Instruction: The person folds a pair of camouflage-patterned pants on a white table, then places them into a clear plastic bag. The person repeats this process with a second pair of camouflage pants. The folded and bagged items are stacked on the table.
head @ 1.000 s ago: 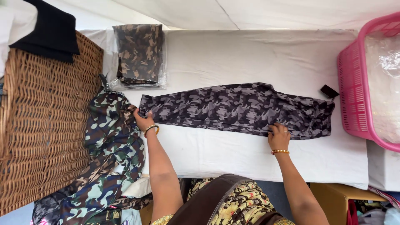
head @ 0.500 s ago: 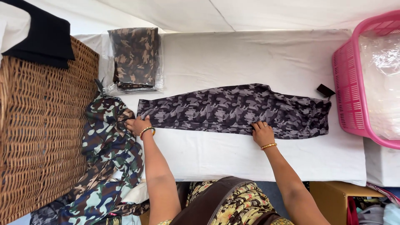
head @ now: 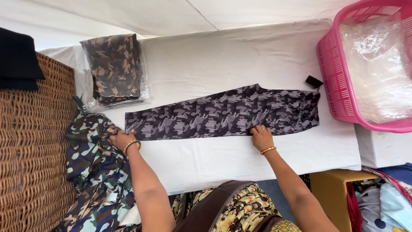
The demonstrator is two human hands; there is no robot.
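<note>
Head view, looking straight down: I see both forearms reaching away from the body over the near edge of the tabletop (head: 240, 51), which is covered in white cloth. The left hand (head: 121, 138) lies at the left end of the grey camouflage trousers (head: 223, 112), fingers curled around the fabric edge there, so it grips the cloth; a gold bangle sits on that wrist. The left arm runs nearly straight up from the elbow, bent slightly inward. The right hand (head: 261, 136) rests palm down on the near edge of the trousers, toward their right half, fingers spread flat and pressing, not closed around anything; it wears a ring and a bangle. The right forearm angles in from the lower right.

The trousers lie flat and stretched lengthwise across the middle of the tabletop, folded leg on leg, with a small black tag (head: 314, 81) at their far right end. At far left a brown camouflage garment in a clear bag (head: 115, 71) lies on the tabletop. Left of the left hand a green camouflage cloth (head: 92, 172) hangs down beside a wicker basket (head: 34, 154), and something black (head: 19, 60) lies on the basket's far side. A pink plastic basket (head: 332, 81) holding clear plastic stands at the right.
</note>
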